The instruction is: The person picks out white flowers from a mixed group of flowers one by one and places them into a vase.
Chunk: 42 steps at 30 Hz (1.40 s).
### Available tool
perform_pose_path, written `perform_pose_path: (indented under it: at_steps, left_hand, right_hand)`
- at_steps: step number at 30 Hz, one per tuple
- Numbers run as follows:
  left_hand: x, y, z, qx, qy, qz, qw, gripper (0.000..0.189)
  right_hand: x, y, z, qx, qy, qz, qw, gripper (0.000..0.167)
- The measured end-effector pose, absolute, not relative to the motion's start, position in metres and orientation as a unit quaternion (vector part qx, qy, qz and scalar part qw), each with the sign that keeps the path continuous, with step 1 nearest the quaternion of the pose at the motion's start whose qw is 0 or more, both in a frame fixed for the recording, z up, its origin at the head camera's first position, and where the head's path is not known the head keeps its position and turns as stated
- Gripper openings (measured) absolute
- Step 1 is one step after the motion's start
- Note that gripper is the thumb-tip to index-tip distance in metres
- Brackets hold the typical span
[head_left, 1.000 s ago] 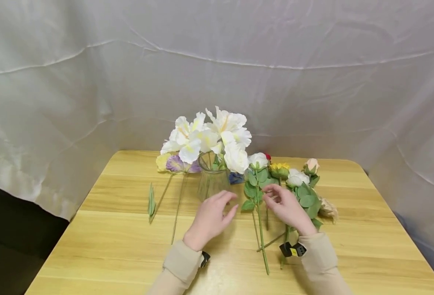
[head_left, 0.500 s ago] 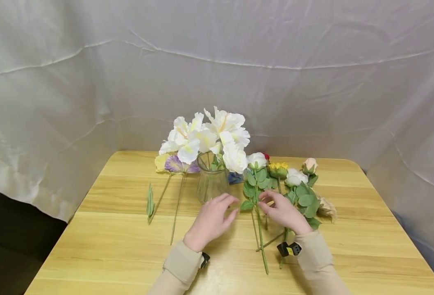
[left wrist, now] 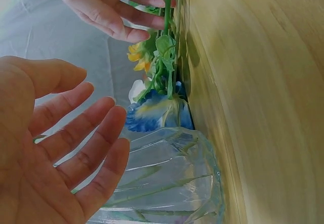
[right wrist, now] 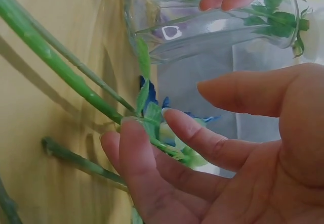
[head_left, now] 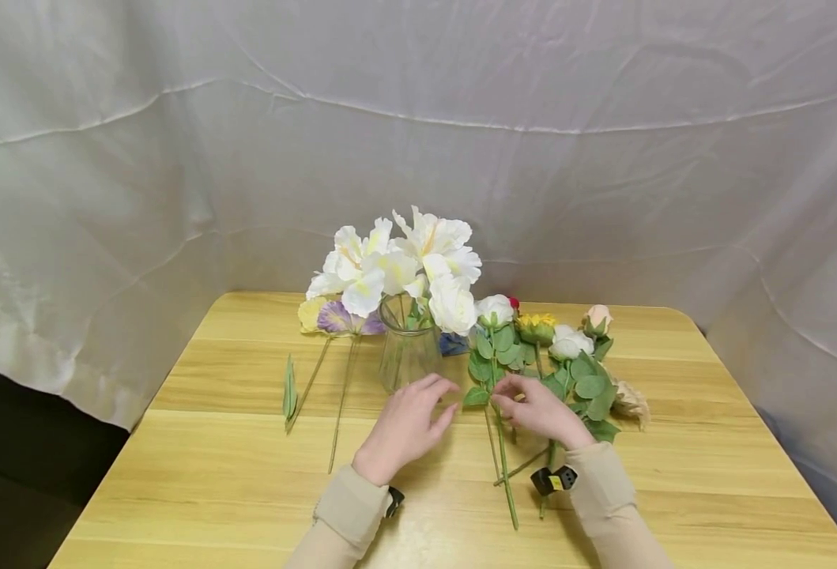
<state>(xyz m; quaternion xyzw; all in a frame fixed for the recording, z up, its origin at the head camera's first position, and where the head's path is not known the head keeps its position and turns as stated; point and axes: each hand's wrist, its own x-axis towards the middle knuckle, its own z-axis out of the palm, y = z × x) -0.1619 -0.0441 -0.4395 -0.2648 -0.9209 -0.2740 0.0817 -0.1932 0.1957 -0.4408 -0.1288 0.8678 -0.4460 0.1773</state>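
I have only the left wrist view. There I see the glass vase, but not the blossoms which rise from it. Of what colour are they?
Observer: White blossoms crowd above the rim of the glass vase, as the head view shows.
Operator: Thank you. And which thing lies the most to the left on the table?
Observer: A slender green leaf; only the head view lets me see it there.
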Motion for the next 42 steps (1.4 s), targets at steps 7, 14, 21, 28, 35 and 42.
perform_pose_path:
  at_steps: [7, 14, 21, 28, 35, 42]
  left_hand:
    - [-0.161, -0.045, -0.439, -0.263, -0.921, -0.277, 0.079, 0.027]
    - [-0.162, -0.045, -0.440, -0.263, -0.920, -0.279, 0.079, 0.027]
    - [-0.162, -0.046, -0.439, -0.266, -0.917, -0.287, 0.079, 0.027]
    - [-0.162, -0.047, -0.439, -0.263, -0.919, -0.285, 0.072, 0.027]
    - [-0.162, -0.047, -0.440, -0.265, -0.920, -0.282, 0.072, 0.028]
    - [-0.163, -0.047, -0.440, -0.265, -0.921, -0.277, 0.072, 0.027]
  right_hand:
    - [-0.194, 0.194, -0.447, -0.098, 0.851, -0.471, 0.208, 0.027]
    - [-0.195, 0.192, -0.451, -0.086, 0.840, -0.491, 0.214, 0.028]
    - [-0.195, 0.191, -0.453, -0.070, 0.826, -0.515, 0.218, 0.028]
    - [-0.199, 0.192, -0.458, -0.033, 0.811, -0.541, 0.219, 0.035]
    - [-0.199, 0.191, -0.459, -0.012, 0.797, -0.564, 0.214, 0.047]
    - [-0.199, 0.194, -0.459, -0.026, 0.792, -0.572, 0.212, 0.052]
